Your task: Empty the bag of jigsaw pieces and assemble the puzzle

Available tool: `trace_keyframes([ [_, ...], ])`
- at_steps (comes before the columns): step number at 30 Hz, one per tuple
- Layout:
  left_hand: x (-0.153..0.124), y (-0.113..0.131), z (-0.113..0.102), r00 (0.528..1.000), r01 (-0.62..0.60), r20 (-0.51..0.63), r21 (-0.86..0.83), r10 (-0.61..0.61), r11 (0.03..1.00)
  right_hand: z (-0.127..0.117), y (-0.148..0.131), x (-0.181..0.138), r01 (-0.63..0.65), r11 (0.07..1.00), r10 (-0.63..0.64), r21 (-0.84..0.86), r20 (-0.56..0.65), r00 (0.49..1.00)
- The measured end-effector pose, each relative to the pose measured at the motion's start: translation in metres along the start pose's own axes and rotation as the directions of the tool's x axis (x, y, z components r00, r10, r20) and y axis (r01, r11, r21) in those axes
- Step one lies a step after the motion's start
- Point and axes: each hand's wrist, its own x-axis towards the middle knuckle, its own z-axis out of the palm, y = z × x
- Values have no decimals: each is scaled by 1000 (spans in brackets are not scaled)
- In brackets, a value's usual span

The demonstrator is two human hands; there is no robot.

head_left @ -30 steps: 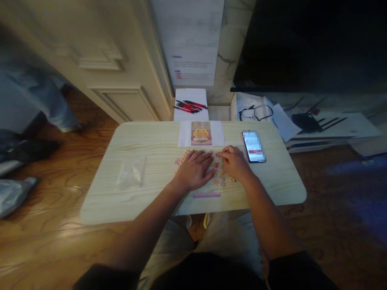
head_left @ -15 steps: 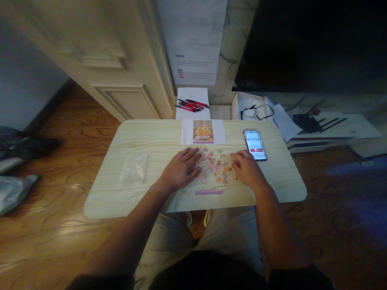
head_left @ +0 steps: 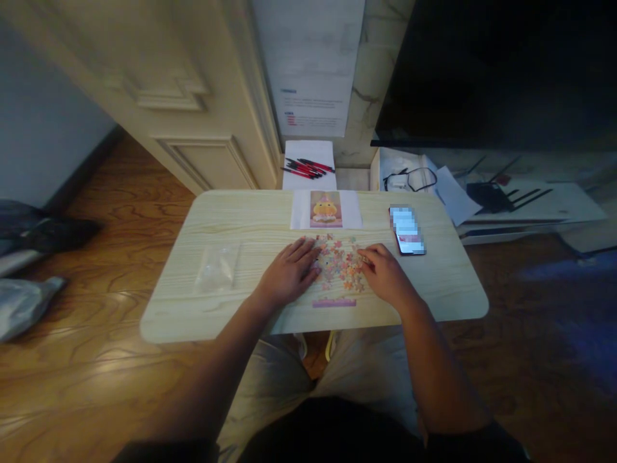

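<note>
Loose jigsaw puzzle pieces (head_left: pixel 337 262), mostly pink and orange, lie in a heap at the middle of the table. My left hand (head_left: pixel 289 269) rests flat against the heap's left side, fingers stretched out and slightly apart, holding nothing. On the opposite side, my right hand (head_left: pixel 383 271) touches the outer pieces with bent fingers and thumb apart; I see no piece gripped in it. Nearer to me, a joined purple-pink strip of puzzle pieces (head_left: pixel 334 303) lies lengthwise. Behind the heap is a paper sheet with a printed picture (head_left: pixel 326 209) of a yellow figure.
On the pale wooden table (head_left: pixel 178 283) lie a clear plastic bag (head_left: pixel 218 267) at left and a lit phone (head_left: pixel 407 230) at right. Red and black pens (head_left: pixel 308 168) sit on a white surface behind. A box with a cable (head_left: pixel 409 179) stands beyond the far edge.
My right hand has moved left, pushing the right-hand pieces closer into the heap. My left hand stays in place. The view has shifted slightly.
</note>
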Motion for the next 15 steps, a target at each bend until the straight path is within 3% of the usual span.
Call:
trace_keyframes([
  [5,-5,10,-3,998,57,-6,50,-56,997,3,-12,-18,29,999,-30,-43,-36,999],
  [9,-1,19,3,998,65,6,62,-66,996,9,-13,-35,-44,991,38,-129,-53,998],
  [15,2,17,10,997,67,32,100,-70,993,26,-32,-26,-11,995,8,-100,-31,999],
])
